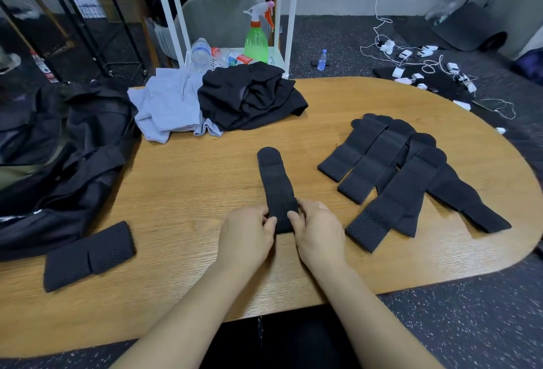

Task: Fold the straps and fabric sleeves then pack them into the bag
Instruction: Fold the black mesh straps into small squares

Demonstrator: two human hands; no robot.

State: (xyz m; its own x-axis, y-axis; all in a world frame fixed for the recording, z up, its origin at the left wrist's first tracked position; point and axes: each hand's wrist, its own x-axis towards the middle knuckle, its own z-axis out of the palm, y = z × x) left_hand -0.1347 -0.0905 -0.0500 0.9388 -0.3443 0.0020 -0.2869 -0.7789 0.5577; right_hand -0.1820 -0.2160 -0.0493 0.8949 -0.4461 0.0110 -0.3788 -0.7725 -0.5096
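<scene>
A black perforated strap (274,183) lies lengthwise in the middle of the wooden table (188,180). My left hand (246,236) and my right hand (318,232) pinch its near end from either side. A folded black strap (88,255) rests at the near left. Several unfolded black straps (405,174) fan out on the right. A pale grey fabric pile (167,107) and a black fabric pile (249,95) sit at the far side. The open dark bag (58,160) lies at the left edge.
Behind the table stands a white cart (226,15) holding a green spray bottle (256,42) and plastic bottles (202,52). White chargers and cables (423,65) are scattered on the dark floor to the right. A black wire rack (73,10) is at far left.
</scene>
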